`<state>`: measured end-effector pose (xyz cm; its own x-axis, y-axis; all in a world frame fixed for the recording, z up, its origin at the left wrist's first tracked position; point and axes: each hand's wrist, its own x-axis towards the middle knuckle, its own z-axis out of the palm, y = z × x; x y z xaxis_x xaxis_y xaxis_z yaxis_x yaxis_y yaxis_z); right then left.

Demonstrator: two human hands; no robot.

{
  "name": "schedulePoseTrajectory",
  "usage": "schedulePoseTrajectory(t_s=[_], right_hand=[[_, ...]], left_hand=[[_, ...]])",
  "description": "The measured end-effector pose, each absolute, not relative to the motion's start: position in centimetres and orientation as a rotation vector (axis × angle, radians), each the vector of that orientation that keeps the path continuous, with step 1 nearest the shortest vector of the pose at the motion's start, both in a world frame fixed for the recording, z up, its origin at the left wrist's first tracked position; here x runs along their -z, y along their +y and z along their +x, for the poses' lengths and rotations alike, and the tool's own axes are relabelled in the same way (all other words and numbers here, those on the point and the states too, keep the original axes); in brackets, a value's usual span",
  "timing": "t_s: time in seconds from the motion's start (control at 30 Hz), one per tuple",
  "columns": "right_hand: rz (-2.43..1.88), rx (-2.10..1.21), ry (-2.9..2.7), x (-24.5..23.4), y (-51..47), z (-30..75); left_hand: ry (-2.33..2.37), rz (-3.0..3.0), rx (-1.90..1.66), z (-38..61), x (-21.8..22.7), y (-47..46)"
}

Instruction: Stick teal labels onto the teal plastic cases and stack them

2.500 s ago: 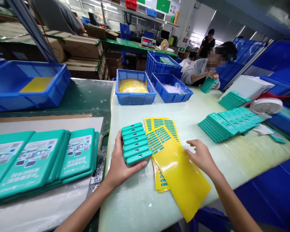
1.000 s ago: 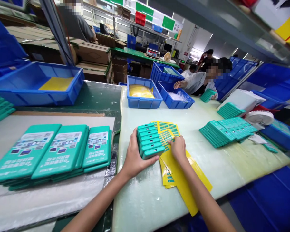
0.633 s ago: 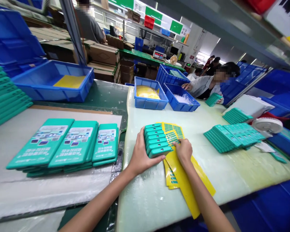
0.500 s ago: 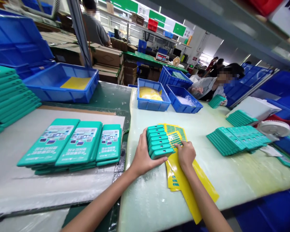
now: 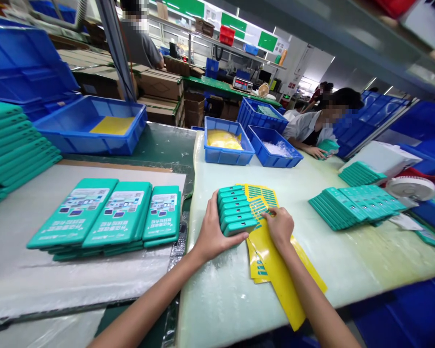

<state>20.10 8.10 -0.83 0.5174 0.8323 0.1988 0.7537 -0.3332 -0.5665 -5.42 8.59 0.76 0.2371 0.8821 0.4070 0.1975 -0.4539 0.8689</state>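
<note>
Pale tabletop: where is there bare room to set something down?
Bare patches lie between the yellow sheets and green devices at right, between the sheets and blue bins, and between the sheets and left forearm. Crowded: the middle, where left hand, held green stack and right hand crowd the sheets.

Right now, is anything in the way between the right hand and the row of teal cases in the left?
Nothing visible blocks it. Between the right hand and the row of teal cases in the left hand, only the patterned end of the yellow sheet shows.
</note>
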Motion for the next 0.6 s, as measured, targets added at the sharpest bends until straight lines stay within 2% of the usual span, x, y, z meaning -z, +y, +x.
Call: schedulePoseTrajectory(t_s=[0.2,0.37,0.5,0.6], right_hand=[[-1.780,-0.570,-1.155,-0.2,8.1,21.2],[-1.650,-0.917,-1.128,-4.5,6.5,22.5],[-1.532,-0.969,-1.052,-9.6,3.6,20.7],[-1.456,-0.840,-1.012,-12.7,1.2,17.1]], left_hand=[[0.981,1.844,-1.256,-5.6,-0.5,8.5],[0.961,1.850,-1.269,-5.7,-0.2,8.6],[0.954,1.835,-1.262,-5.6,-0.4,8.5],[0.955,1.822,-1.248,-5.5,-0.6,8.4]])
